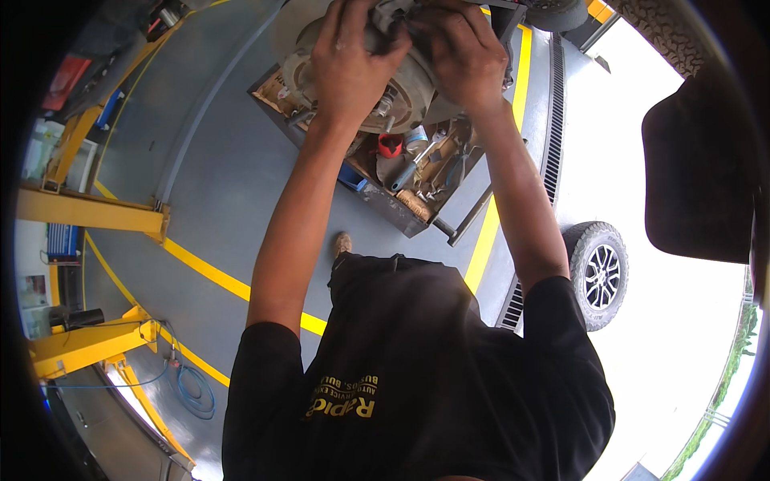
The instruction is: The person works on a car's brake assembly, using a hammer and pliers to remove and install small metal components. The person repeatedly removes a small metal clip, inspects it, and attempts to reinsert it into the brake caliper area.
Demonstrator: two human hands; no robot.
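Note:
Both my arms reach up to a wheel hub with a grey brake disc (413, 96), whose wheel is off. A grey metal part that looks like a brake caliper (390, 11) sits at the disc's far edge, cut off by the top of the view. My left hand (353, 60) is closed at its left side, thumb pointing inward. On its right side my right hand (464, 58) has its fingers curled inward against it. What lies between the fingertips is partly hidden.
Under the hub stands a tool tray (393, 210) on a cart, holding a ratchet (417, 163), a red cup-shaped item (390, 145) and other tools. A wheel with tyre (597, 276) stands at right beside a floor grate (553, 152). Yellow lift arms (92, 210) reach in from the left.

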